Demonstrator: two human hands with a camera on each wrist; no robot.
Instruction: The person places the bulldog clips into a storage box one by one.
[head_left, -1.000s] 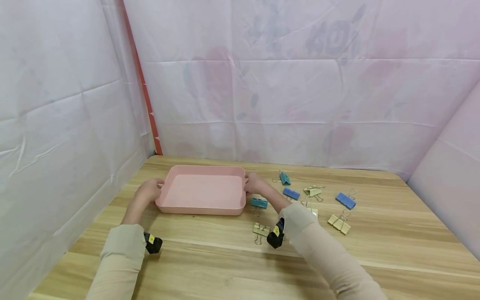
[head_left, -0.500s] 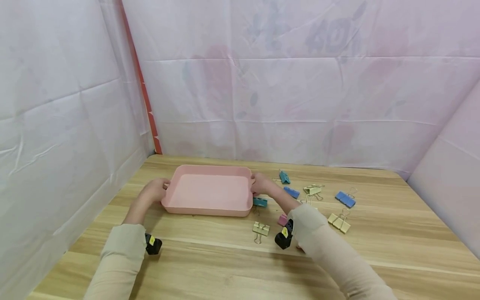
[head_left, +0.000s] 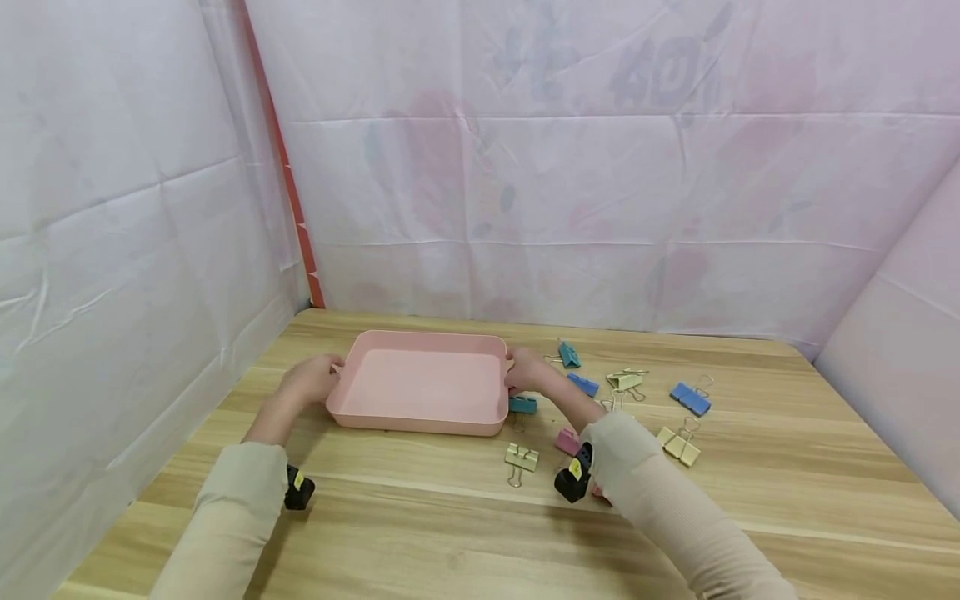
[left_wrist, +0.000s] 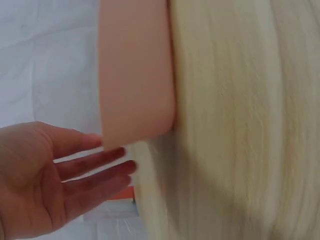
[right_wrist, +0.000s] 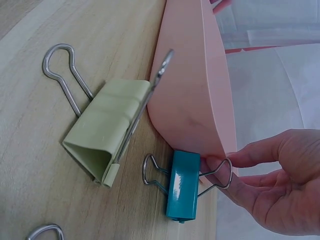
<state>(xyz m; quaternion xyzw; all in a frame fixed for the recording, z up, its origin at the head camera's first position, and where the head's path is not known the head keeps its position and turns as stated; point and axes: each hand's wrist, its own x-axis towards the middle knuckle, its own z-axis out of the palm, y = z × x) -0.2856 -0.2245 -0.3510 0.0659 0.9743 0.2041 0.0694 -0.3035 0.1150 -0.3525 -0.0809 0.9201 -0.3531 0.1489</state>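
A shallow pink tray [head_left: 420,383] rests on the wooden table between both hands. At its left end is my left hand [head_left: 311,379]; in the left wrist view a fingertip meets the rim while the other fingers extend loosely past the corner. My right hand [head_left: 528,372] pinches the tray's right end, thumb at the rim and fingers against the outer side. Close by that end lies a teal binder clip [right_wrist: 182,187], just under the right fingers in the right wrist view. A pale yellow binder clip [right_wrist: 105,127] lies nearer the camera.
Several more binder clips lie right of the tray: a second teal clip [head_left: 569,354], two blue clips, including the far blue clip [head_left: 690,398], and yellow clips like the right-hand one [head_left: 679,446]. The right sleeve partly covers a pink clip [head_left: 567,442]. White sheeting [head_left: 480,183] surrounds the table.
The tray has slid right along the table with both hands, its right end now beside the teal clip. Most of this shift came in the first half second. A pink clip has come into view.
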